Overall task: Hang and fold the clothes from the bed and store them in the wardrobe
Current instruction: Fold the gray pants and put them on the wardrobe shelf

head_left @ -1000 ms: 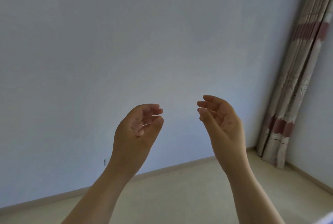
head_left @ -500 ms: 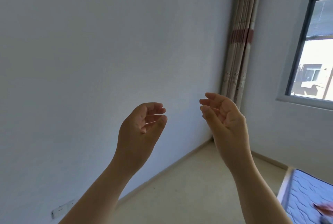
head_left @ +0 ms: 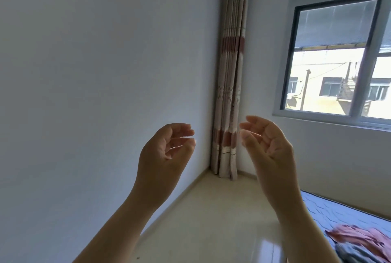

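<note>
While both hands are raised and hold nothing, left hand (head_left: 163, 152) and right hand (head_left: 268, 146) have loosely curled fingers; clothes (head_left: 359, 239) lie on the bed (head_left: 330, 209) at 4 o'clock.

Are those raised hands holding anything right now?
Nothing. The left hand and right hand hang in the air, loosely curled and bare; the clothes lie untouched on the bed.

Both bare forearms rose from the bottom of the view, hands raised side by side with a gap between them. The left hand (head_left: 164, 152) and right hand (head_left: 269, 146) faced each other, fingers loosely curled (nothing held in either).
</note>
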`<act>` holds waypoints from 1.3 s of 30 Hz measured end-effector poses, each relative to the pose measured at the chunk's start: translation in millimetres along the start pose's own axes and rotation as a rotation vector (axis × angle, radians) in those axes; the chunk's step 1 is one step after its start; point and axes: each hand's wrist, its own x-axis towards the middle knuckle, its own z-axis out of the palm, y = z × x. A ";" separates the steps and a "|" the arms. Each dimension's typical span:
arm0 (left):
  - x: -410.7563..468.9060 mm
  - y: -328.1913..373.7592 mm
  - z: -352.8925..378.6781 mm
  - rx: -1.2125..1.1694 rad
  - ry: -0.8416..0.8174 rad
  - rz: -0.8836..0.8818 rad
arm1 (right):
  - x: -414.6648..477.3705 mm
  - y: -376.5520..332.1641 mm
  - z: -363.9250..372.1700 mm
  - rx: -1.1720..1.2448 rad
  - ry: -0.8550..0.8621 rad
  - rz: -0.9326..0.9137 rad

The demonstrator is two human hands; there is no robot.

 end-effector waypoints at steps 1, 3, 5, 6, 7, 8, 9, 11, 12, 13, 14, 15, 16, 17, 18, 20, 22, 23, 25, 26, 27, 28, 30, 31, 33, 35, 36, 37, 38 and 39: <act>10.9 -11.3 10.2 -0.021 -0.009 -0.002 | 7.9 10.3 -4.3 -0.025 0.010 0.004; 29.9 -32.2 33.8 -0.062 -0.065 -0.019 | 21.3 30.4 -14.9 -0.077 0.046 0.019; 47.5 -52.1 58.8 -0.100 -0.153 -0.029 | 33.9 50.3 -26.2 -0.143 0.086 0.033; 57.5 -62.7 70.1 -0.124 -0.190 -0.027 | 40.1 60.4 -31.7 -0.180 0.101 0.039; 68.3 -74.0 81.1 -0.146 -0.217 -0.020 | 46.7 70.7 -36.3 -0.215 0.115 0.046; 79.3 -85.7 90.9 -0.164 -0.237 -0.011 | 52.9 80.6 -40.2 -0.250 0.128 0.052; 90.4 -98.3 101.0 -0.183 -0.254 -0.005 | 58.9 90.8 -43.3 -0.286 0.143 0.056; 112.9 -126.0 121.4 -0.220 -0.293 -0.005 | 70.5 112.6 -48.3 -0.356 0.178 0.061; 123.7 -140.1 131.6 -0.236 -0.319 -0.011 | 76.1 123.5 -50.2 -0.391 0.195 0.066; 134.2 -154.2 141.1 -0.256 -0.346 -0.015 | 81.2 134.3 -51.5 -0.426 0.215 0.073; 144.6 -167.2 149.8 -0.279 -0.370 -0.014 | 86.5 144.6 -52.8 -0.457 0.236 0.080; 156.1 -179.6 158.3 -0.303 -0.390 -0.010 | 92.0 154.3 -54.4 -0.479 0.259 0.087; 168.8 -191.7 167.2 -0.327 -0.411 -0.006 | 98.7 163.8 -56.3 -0.495 0.284 0.097; 181.6 -203.2 177.0 -0.349 -0.437 -0.008 | 105.4 172.5 -57.6 -0.513 0.307 0.107; 194.0 -213.4 186.8 -0.371 -0.468 -0.015 | 111.4 180.6 -58.4 -0.539 0.331 0.116; 214.9 -231.4 208.6 -0.413 -0.533 -0.026 | 120.0 196.7 -60.8 -0.601 0.395 0.126; 228.1 -248.7 234.5 -0.459 -0.582 -0.035 | 123.5 213.6 -67.6 -0.636 0.463 0.153; 231.5 -257.2 248.2 -0.473 -0.608 -0.043 | 124.0 222.0 -72.9 -0.657 0.491 0.175; 233.7 -272.2 276.7 -0.483 -0.675 -0.054 | 123.9 237.7 -87.8 -0.679 0.553 0.213; 233.7 -278.5 291.3 -0.492 -0.708 -0.064 | 123.8 245.2 -96.8 -0.680 0.585 0.224; 234.1 -283.6 307.3 -0.505 -0.736 -0.071 | 124.4 252.8 -106.4 -0.688 0.614 0.229; 234.2 -287.9 324.3 -0.513 -0.759 -0.072 | 125.4 260.8 -116.9 -0.709 0.638 0.235; 233.9 -295.0 360.0 -0.519 -0.798 -0.079 | 127.2 277.4 -140.1 -0.749 0.680 0.250; 233.6 -297.5 378.3 -0.525 -0.818 -0.085 | 128.4 286.0 -153.2 -0.760 0.702 0.252; 232.6 -302.1 414.1 -0.542 -0.862 -0.086 | 130.9 300.6 -181.3 -0.784 0.744 0.257; 231.7 -307.5 450.8 -0.544 -0.909 -0.106 | 134.2 312.6 -210.6 -0.780 0.794 0.285; 231.6 -309.9 467.9 -0.538 -0.928 -0.109 | 135.7 317.6 -224.2 -0.778 0.816 0.297; 231.5 -312.8 485.3 -0.533 -0.942 -0.108 | 136.8 322.7 -237.8 -0.780 0.831 0.305; 231.0 -316.6 502.3 -0.532 -0.958 -0.112 | 137.4 328.0 -250.9 -0.783 0.842 0.312; 229.8 -321.1 519.4 -0.534 -0.977 -0.123 | 137.3 334.1 -263.3 -0.786 0.852 0.322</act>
